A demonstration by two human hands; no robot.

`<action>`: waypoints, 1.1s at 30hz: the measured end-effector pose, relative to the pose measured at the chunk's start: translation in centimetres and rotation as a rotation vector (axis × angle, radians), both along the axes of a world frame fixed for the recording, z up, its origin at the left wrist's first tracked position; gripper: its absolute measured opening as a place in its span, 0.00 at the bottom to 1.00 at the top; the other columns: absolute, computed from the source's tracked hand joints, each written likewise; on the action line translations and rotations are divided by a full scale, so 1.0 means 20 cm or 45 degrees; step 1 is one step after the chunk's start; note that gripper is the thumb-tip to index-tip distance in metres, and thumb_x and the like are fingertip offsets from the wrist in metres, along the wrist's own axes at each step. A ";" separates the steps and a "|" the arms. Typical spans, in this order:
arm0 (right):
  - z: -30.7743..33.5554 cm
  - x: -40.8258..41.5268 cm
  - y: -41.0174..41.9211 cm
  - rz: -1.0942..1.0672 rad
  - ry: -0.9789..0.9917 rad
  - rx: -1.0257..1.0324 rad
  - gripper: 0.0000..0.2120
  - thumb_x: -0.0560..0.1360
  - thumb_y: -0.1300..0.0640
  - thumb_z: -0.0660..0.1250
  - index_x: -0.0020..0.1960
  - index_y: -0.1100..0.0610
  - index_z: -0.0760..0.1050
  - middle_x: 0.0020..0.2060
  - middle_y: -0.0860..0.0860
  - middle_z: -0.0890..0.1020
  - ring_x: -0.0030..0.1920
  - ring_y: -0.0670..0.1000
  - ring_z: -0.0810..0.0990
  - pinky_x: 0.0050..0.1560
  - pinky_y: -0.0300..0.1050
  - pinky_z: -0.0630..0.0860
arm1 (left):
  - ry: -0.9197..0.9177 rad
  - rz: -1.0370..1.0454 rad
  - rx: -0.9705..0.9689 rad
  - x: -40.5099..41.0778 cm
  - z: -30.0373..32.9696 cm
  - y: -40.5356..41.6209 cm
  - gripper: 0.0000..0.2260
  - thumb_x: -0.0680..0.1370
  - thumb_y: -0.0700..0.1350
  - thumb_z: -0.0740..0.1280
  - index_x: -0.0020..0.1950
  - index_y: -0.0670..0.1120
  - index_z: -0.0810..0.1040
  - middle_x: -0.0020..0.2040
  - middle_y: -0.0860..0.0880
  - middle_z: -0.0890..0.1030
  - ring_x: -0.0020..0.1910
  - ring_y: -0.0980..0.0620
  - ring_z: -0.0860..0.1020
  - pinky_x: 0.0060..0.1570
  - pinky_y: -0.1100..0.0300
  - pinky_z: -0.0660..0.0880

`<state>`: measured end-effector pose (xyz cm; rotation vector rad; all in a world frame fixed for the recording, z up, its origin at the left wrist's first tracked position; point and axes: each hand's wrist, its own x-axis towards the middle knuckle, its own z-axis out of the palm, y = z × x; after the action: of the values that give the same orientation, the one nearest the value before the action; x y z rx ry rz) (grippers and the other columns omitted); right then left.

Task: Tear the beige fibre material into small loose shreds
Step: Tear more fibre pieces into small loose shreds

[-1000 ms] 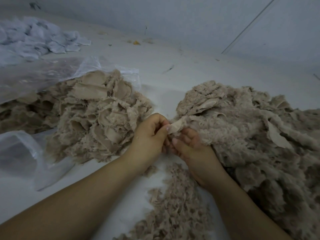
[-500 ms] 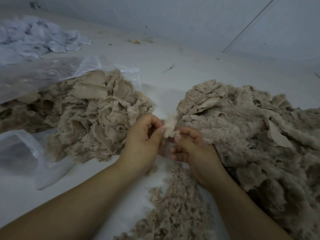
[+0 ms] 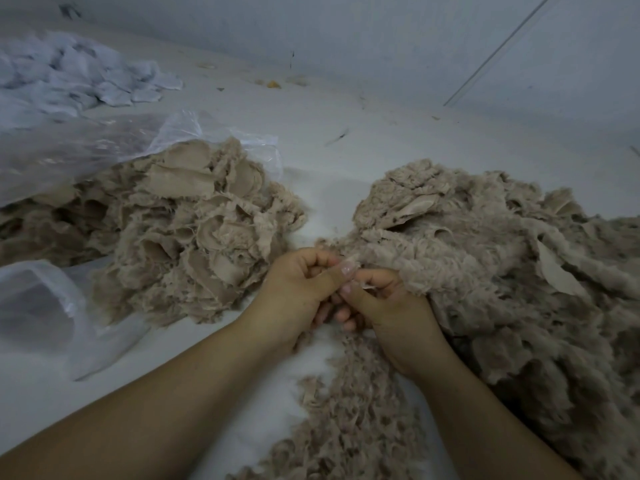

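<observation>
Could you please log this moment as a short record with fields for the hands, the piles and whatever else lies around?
left hand: pinches a small beige scrap
right hand: pinches the same scrap, fingertips meeting the left's
left pile: flat beige pieces, partly on a clear plastic bag
right pile: fluffy beige fibre
shreds: loose, below the hands
far left: white fluff
</observation>
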<state>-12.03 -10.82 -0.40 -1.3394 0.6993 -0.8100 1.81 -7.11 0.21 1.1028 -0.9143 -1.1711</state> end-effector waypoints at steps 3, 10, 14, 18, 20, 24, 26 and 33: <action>-0.01 0.01 0.00 -0.092 0.015 0.028 0.06 0.77 0.59 0.66 0.43 0.58 0.80 0.32 0.51 0.83 0.31 0.44 0.80 0.30 0.36 0.76 | 0.025 0.105 -0.094 0.01 0.00 0.01 0.05 0.77 0.37 0.68 0.41 0.40 0.76 0.24 0.48 0.75 0.18 0.56 0.67 0.20 0.68 0.64; -0.01 -0.02 0.00 -0.292 -0.121 0.209 0.04 0.78 0.60 0.65 0.46 0.59 0.77 0.33 0.50 0.82 0.32 0.48 0.82 0.26 0.39 0.76 | -0.161 0.364 -0.220 0.05 0.00 0.00 0.12 0.77 0.38 0.69 0.36 0.52 0.77 0.26 0.49 0.69 0.23 0.54 0.63 0.26 0.62 0.63; 0.00 -0.03 0.01 0.053 -0.008 0.067 0.08 0.72 0.62 0.71 0.45 0.49 0.83 0.45 0.51 0.86 0.44 0.52 0.85 0.39 0.42 0.81 | -0.219 0.287 -0.236 0.08 0.01 0.02 0.12 0.77 0.37 0.69 0.41 0.55 0.79 0.29 0.52 0.73 0.25 0.52 0.70 0.25 0.60 0.68; 0.00 -0.03 -0.01 0.015 -0.038 0.142 0.07 0.71 0.56 0.68 0.45 0.56 0.83 0.50 0.55 0.85 0.52 0.57 0.84 0.48 0.45 0.81 | -0.216 0.263 -0.249 0.07 0.02 0.03 0.14 0.76 0.33 0.69 0.52 0.52 0.78 0.35 0.50 0.78 0.25 0.48 0.75 0.23 0.58 0.72; -0.01 -0.02 0.00 -0.050 -0.094 0.223 0.15 0.69 0.50 0.72 0.51 0.58 0.78 0.50 0.61 0.84 0.52 0.60 0.83 0.50 0.50 0.81 | -0.200 0.145 -0.252 0.07 0.02 0.03 0.18 0.74 0.30 0.70 0.57 0.50 0.75 0.38 0.50 0.78 0.23 0.51 0.75 0.21 0.59 0.71; -0.02 -0.01 0.01 -0.097 -0.154 0.304 0.21 0.67 0.49 0.77 0.53 0.59 0.76 0.51 0.63 0.83 0.51 0.63 0.83 0.54 0.60 0.80 | -0.217 -0.028 -0.231 0.04 0.01 0.05 0.21 0.72 0.29 0.71 0.58 0.49 0.74 0.38 0.50 0.77 0.24 0.53 0.75 0.20 0.60 0.71; -0.03 0.00 0.00 -0.141 -0.191 0.324 0.11 0.66 0.51 0.75 0.45 0.56 0.80 0.48 0.63 0.83 0.49 0.63 0.83 0.53 0.61 0.80 | -0.213 0.019 -0.194 0.05 0.00 0.04 0.19 0.72 0.29 0.71 0.58 0.48 0.74 0.37 0.49 0.77 0.24 0.52 0.75 0.20 0.59 0.71; -0.03 0.00 -0.01 -0.175 -0.174 0.198 0.06 0.67 0.55 0.71 0.43 0.53 0.81 0.39 0.53 0.86 0.37 0.49 0.84 0.38 0.41 0.81 | -0.062 0.120 -0.076 0.08 0.00 0.02 0.05 0.74 0.47 0.71 0.44 0.45 0.80 0.29 0.40 0.77 0.21 0.48 0.71 0.19 0.62 0.68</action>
<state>-12.03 -11.12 -1.00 -1.0944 0.7366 -0.9289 3.35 -6.76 0.13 1.1183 -0.9195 -1.0379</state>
